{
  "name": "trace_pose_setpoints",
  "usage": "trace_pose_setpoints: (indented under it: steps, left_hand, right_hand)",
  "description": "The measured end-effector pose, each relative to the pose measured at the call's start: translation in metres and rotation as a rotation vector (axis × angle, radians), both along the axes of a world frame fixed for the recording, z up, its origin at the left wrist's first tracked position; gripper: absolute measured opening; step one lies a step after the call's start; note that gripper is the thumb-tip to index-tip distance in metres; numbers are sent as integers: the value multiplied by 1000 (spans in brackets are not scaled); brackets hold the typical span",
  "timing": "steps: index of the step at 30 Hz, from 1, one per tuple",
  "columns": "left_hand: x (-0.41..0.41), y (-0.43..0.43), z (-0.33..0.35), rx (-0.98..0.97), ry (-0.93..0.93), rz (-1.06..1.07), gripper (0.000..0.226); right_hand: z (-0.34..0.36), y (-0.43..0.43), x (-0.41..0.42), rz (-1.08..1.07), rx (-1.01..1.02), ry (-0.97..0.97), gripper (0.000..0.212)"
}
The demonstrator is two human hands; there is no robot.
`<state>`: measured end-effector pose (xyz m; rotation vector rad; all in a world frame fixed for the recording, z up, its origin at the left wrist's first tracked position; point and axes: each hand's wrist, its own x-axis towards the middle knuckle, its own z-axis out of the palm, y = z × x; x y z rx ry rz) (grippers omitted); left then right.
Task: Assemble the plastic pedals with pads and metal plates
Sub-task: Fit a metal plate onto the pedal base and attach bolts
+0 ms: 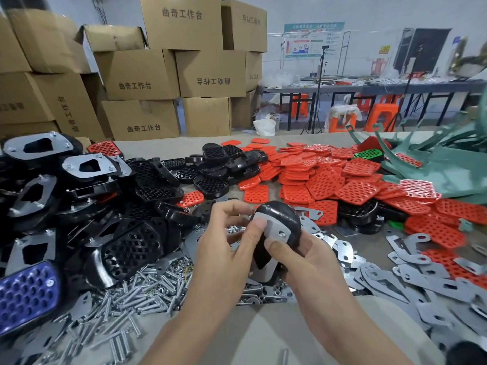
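Here, before stacked cardboard boxes [137, 75] of unseen contents, over a table [168, 148] heaped with red pads [329, 180], loose plates [421, 280] and bolts [126, 299], grips the black pedal [286, 216] centrally between left hand [224, 248] and right hand [297, 262], long axis pointing away from the body, pressing its metal plate [274, 230] with both thumbs.

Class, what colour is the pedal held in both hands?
Black: the pedal, seen in the head view.

Cluttered workshop interior
Cardboard boxes [147, 75] stand stacked far left against a pale wall [303, 11]; far right, long dark tables [290, 89] with orange stools [383, 113] beneath.
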<state>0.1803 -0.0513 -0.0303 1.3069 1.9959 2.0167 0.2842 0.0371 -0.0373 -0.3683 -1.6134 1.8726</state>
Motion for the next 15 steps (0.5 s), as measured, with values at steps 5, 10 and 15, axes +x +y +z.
trace_pose_setpoints:
  steps: [5,10,15]
  left_hand:
    - [-6,-5,3,-69,303,15,36]
    - [-13,-10,14,-69,104,-2,26]
    - [-23,-19,14,-694,448,0,9]
  right_hand:
    - [2,5,4,-9,-48,-11,25]
    - [5,10,4,-48,-170,3,19]
    - [9,32,10,-130,-508,100,31]
